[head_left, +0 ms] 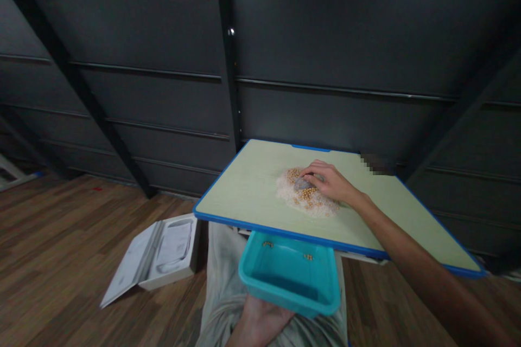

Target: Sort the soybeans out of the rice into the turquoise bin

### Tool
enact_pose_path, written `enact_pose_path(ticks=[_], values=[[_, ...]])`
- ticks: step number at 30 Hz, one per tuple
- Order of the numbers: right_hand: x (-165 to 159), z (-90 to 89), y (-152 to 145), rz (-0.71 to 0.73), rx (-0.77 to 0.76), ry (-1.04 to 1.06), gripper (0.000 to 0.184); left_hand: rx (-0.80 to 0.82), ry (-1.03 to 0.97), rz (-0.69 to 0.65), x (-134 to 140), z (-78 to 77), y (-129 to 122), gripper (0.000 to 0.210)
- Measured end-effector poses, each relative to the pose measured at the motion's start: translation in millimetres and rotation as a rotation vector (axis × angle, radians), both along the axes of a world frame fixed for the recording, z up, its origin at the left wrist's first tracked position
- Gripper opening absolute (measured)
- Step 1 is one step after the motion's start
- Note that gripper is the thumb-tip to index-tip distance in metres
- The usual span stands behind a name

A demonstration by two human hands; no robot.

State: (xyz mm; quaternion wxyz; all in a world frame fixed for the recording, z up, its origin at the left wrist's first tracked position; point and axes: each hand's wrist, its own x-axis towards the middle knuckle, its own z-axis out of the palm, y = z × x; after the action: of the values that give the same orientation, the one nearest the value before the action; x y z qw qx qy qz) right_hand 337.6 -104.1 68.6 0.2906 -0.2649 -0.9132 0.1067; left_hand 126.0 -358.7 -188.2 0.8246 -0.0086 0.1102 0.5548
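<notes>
My left hand (264,319) supports a turquoise plastic basin (288,295) from below, its fingers partly hidden under the base. A few round yellowish beans (308,256) lie inside the basin near its far wall. Over the low table (240,187), my right hand (328,180) reaches into a spread pile of white rice-like grains (287,190) mixed with yellowish beans (307,194). Its fingers are curled on a small rounded grey thing (302,183), whose kind I cannot make out. The basin's far rim sits just under the table's near edge.
On the wooden floor to the left lies an opened white box (171,276) with its lid folded out. A dark panelled wall (345,49) rises behind the table. A blurred dark object (380,165) is at the table's far right edge.
</notes>
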Motion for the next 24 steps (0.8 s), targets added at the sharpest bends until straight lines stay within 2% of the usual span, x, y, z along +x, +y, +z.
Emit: enact_pose_path(ticks=[7, 13, 17, 20, 24], values=[[-0.6, 3.0, -3.7, 0.063, -0.014, 0.020, 0.023, -0.020, 0.071, -0.024, 0.8, 10.5, -1.1, 0.044], [-1.2, 6.2, -8.4, 0.056, -0.036, 0.017, 0.022, -0.070, 0.073, -0.015, 0.2, 14.3, -1.9, 0.041], [-3.3, 4.8, -8.3, 0.037, -0.009, 0.053, 0.023, -0.036, 0.092, -0.010, 0.8, 21.1, -2.1, 0.036], [-5.4, 3.5, -7.7, 0.024, 0.040, 0.096, 0.025, 0.014, 0.089, -0.026, 0.8, 19.7, -1.7, 0.035], [-6.2, 2.7, -5.9, -0.007, 0.075, 0.153, 0.026, -0.001, 0.075, -0.020, 0.5, 12.2, -1.3, 0.052]])
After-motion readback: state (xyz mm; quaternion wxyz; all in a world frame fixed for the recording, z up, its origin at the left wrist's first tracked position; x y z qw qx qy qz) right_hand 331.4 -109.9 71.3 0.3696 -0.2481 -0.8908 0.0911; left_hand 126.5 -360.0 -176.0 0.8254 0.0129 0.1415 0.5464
